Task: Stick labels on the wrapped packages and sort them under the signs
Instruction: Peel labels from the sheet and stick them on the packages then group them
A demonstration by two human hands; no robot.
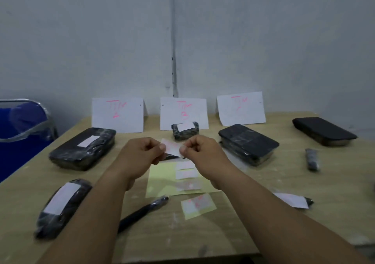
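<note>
My left hand (140,152) and my right hand (199,150) pinch a white label (172,147) with pink writing between them, above a yellow backing sheet (160,180) that carries more labels. Three white signs stand against the wall: left sign (117,114), middle sign (183,112), right sign (240,107). A labelled black package (83,148) lies under the left sign. A small labelled package (185,130) sits under the middle sign. A black package (248,143) without a visible label lies under the right sign.
On the wooden table (263,223) lie a labelled package (60,205) at front left, a thin wrapped stick (142,211), a cut label piece (197,205), a small labelled package (294,200), a small wrapped tube (312,159) and a black package (323,131) at far right. A blue chair (22,130) stands left.
</note>
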